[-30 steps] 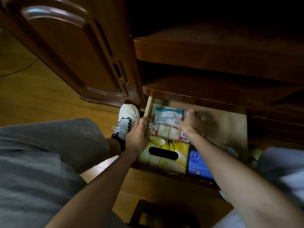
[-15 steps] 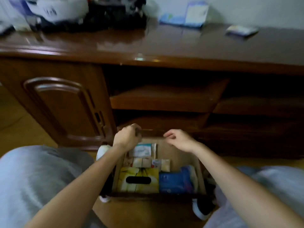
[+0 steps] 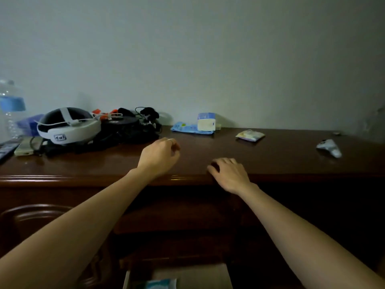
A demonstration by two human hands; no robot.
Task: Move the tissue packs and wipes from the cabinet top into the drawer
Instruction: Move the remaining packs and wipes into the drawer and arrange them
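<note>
On the dark wooden cabinet top (image 3: 281, 161) lie a flat blue wipes pack (image 3: 188, 128), a small white and blue tissue pack (image 3: 206, 121) standing on it, a yellowish tissue pack (image 3: 250, 135) further right and a white crumpled pack (image 3: 329, 147) at the far right. My left hand (image 3: 159, 157) hovers over the front middle of the top, fingers loosely curled, holding nothing. My right hand (image 3: 229, 174) hangs at the front edge, fingers apart, empty. The open drawer (image 3: 218, 276) shows at the bottom edge with a pale pack (image 3: 162, 284) inside.
A white and black headset (image 3: 66, 126), tangled black cables (image 3: 133, 126) and a water bottle (image 3: 10, 107) crowd the left of the cabinet top. A cabinet door (image 3: 31, 222) is at lower left. A plain wall rises behind.
My view has swung up from the drawer to the cabinet top. Both hands have left the packs in the drawer and risen to the cabinet's front edge, empty.
</note>
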